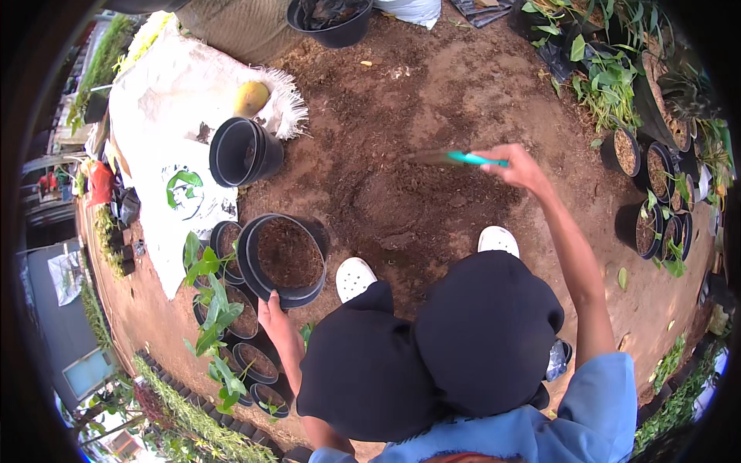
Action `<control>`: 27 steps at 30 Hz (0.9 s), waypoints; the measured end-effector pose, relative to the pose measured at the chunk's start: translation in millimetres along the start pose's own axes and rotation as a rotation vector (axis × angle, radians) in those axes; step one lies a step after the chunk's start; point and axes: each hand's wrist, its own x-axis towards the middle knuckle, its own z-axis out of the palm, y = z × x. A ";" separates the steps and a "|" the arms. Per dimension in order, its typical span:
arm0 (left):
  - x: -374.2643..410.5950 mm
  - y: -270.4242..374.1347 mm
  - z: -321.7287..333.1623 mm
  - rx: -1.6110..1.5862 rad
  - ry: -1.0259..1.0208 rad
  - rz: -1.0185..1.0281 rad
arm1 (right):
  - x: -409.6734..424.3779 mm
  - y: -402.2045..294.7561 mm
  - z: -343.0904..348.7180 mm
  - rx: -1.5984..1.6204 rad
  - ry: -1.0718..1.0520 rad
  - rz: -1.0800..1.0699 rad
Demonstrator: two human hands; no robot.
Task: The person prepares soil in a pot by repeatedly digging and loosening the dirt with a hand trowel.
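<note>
My left hand (279,321) grips the near rim of a black plastic plant pot (315,231), whose open top faces me and shows brown soil inside. Out to the right, my right hand (515,165) is closed round the turquoise handle of a hand trowel (472,158). The trowel's blade is blurred and points left, above loose dark soil (388,197) on the ground. Beyond the held pot, a stack of black pots (246,151) lies tilted beside a white woven sack (168,87).
Potted leafy plants (217,312) stand at my left, close to the held pot. More pots with soil (637,228) stand at the right. A yellowish fruit (251,98) rests on the sack. A wide black pot (333,29) is at the far side. My white clogs (354,279) flank the soil.
</note>
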 end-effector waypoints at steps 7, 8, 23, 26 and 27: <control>1.4 -2.0 -4.5 -0.024 0.039 -0.022 | 116.9 -36.6 -16.5 0.102 0.245 -0.089; 4.9 -9.7 -9.1 -0.013 0.043 0.003 | 134.9 -36.8 -5.6 0.094 0.227 -0.016; -3.4 -13.0 -6.9 0.023 0.056 -0.004 | 117.7 2.2 29.3 0.049 -0.446 0.031; -7.6 -10.6 -5.7 0.064 0.070 0.009 | 87.9 -9.0 5.5 -0.104 -0.228 -0.204; -8.4 -9.9 -4.9 0.070 0.065 0.010 | 83.2 -12.0 -4.6 -0.180 -0.188 -0.224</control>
